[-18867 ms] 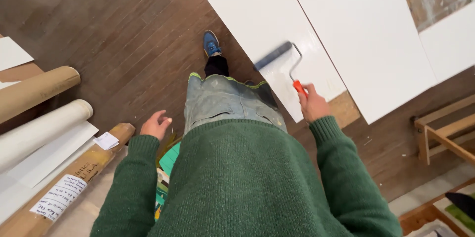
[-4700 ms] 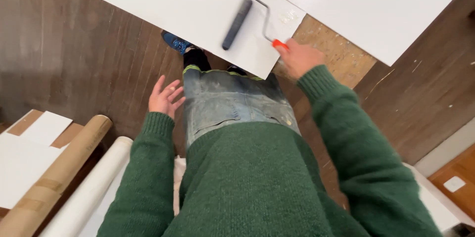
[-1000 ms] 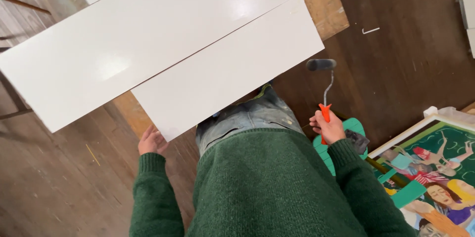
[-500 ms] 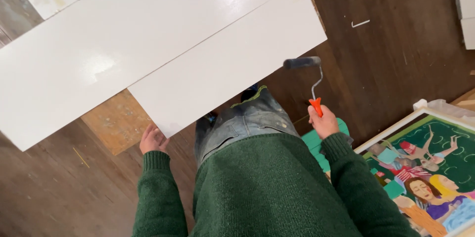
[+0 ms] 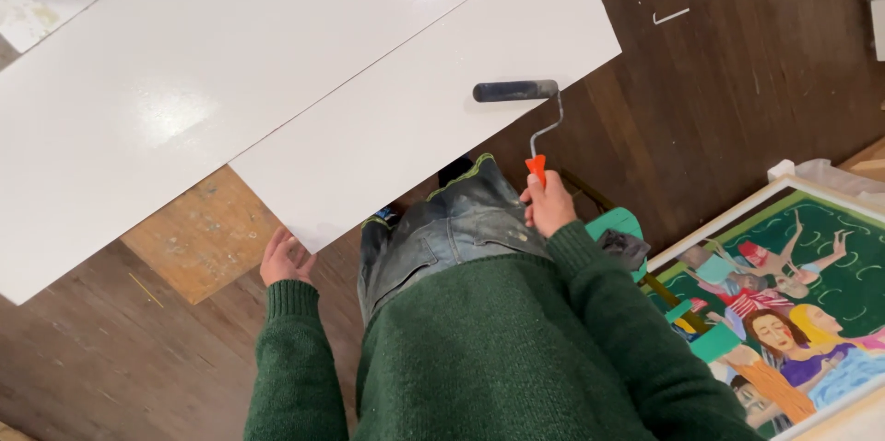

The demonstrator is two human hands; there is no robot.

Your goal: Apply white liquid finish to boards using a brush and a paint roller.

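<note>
"What was the person holding?"

"The right hand (image 5: pixel 548 204) was closed tight around the orange handle of a paint roller (image 5: pixel 516 91). The dark roller end lay on the near white board (image 5: pixel 406 109), close to its edge and corner."

"And the other hand?"

"The left hand (image 5: pixel 286 258) was down by the low edge of that same board. The fingers looked loosely curled and held nothing. It was hard to see if they touched the board or were only just beside it."

"What could have gone wrong?"

"The roller sat so near the edge that it could have slipped off and put paint on the dark wood floor (image 5: pixel 756 82). The board looked shiny, maybe wet, so the green sleeve (image 5: pixel 295 349) or the left hand could have smeared it if they brushed it."

"Anything else close by?"

"Yes. A colourful painting (image 5: pixel 793 303) lay on the floor by the person's right side. A drip from the roller, swung that way, could have marked it. A second, bigger white board (image 5: pixel 184 91) lay right beside the first, and a knee could have bumped the two apart."
</note>
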